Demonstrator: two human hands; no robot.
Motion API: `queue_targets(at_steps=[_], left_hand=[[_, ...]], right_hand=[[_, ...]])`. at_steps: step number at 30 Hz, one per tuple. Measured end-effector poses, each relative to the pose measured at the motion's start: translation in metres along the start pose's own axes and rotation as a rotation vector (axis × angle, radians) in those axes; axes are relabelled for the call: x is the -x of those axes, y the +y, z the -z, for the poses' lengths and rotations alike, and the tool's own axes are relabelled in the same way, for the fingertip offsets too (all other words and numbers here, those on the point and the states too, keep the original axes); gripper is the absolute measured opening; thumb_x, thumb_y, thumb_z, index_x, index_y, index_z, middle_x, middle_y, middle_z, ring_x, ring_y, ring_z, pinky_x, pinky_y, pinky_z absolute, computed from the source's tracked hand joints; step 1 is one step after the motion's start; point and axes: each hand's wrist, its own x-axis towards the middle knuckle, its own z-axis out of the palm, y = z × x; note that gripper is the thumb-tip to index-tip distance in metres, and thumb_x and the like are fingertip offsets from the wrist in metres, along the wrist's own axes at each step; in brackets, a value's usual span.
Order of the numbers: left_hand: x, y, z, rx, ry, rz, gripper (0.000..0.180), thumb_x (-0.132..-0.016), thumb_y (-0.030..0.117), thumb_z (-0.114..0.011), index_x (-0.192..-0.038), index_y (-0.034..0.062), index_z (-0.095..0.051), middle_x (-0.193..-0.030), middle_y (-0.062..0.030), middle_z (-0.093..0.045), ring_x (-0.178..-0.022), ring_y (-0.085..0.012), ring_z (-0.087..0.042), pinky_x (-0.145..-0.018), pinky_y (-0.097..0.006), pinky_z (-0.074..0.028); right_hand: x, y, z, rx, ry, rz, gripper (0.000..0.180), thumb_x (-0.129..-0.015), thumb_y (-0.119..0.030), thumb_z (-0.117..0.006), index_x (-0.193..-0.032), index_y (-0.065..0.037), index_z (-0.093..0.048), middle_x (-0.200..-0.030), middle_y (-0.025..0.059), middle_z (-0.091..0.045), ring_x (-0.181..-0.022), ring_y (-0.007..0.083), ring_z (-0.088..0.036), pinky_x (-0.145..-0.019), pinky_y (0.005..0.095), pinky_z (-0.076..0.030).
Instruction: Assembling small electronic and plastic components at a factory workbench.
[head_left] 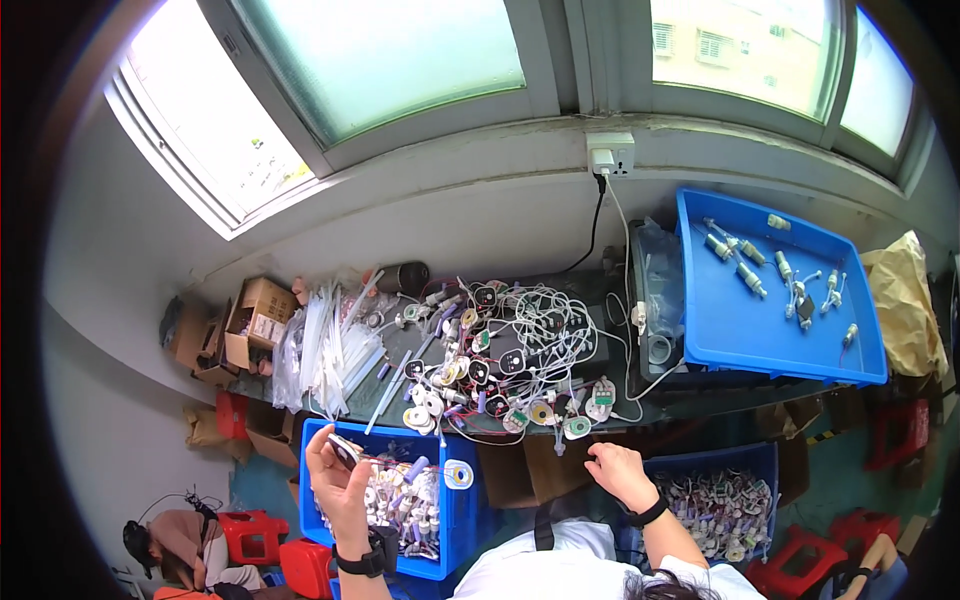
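Left hand (338,478) grips small, perhaps plastic part (345,450).

A heap of wired parts (505,365) lies mid-counter (600,285), with bagged strips (325,345) to its left and a tray (770,290) to its right. Before the counter, one bin (460,510) sits under the left hand (340,485), another bin (720,465) right of the right hand (620,475).

Bright window (390,50) daylight, glare above, fisheye-bent edges.
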Motion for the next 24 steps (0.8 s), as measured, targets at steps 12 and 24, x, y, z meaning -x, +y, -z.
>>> queue_targets(at_steps=[12, 24], left_hand=[[-0.112, -0.039, 0.040, -0.193, -0.002, -0.165, 0.047, -0.078, -0.001, -0.064, -0.120, 0.0030, -0.043, -0.082, 0.0014, -0.050, -0.069, -0.0041, -0.047, -0.062, -0.017, -0.039], [-0.188, -0.148, 0.023, -0.471, 0.043, -0.073, 0.049, -0.071, 0.014, -0.072, -0.113, 0.0036, -0.049, -0.082, -0.0072, -0.059, -0.071, -0.0114, -0.057, -0.064, -0.024, -0.047]], right_hand=[[0.016, -0.015, 0.001, 0.036, 0.075, -0.089, 0.018, -0.072, -0.018, -0.066, -0.084, -0.005, -0.062, -0.077, 0.0090, -0.064, -0.074, 0.0267, -0.062, -0.063, 0.0366, -0.049], [0.027, -0.019, 0.008, 0.065, 0.031, -0.168, 0.020, -0.070, -0.017, -0.066, -0.086, -0.005, -0.063, -0.072, 0.0087, -0.064, -0.070, 0.0262, -0.062, -0.061, 0.0363, -0.049]])
